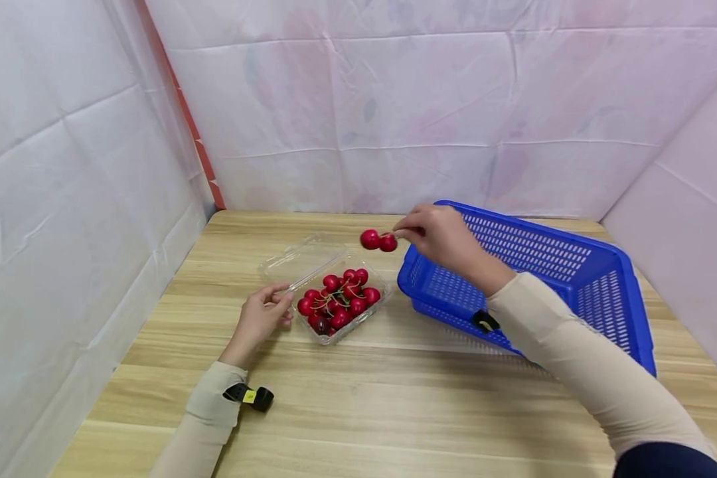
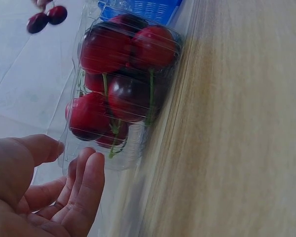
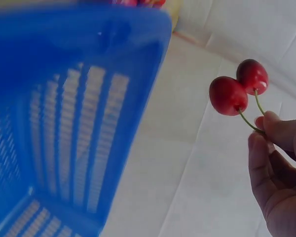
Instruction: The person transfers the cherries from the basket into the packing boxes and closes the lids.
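Note:
My right hand pinches a pair of red cherries by their green stems, in the air near the left end of the blue basket. Both fruits dangle clear of the fingertips. On the table, a hinged clear plastic box lies with its lid folded back and holds a heap of cherries with stems. My left hand is at the box's left side. In the left wrist view, its thumb and fingers lie on either side of the box's rim, pinching it.
The blue basket, with slotted walls, stands at the right of the wooden table. Pale patterned sheets hang behind the table and at both sides. Dark straps with small devices circle both forearms.

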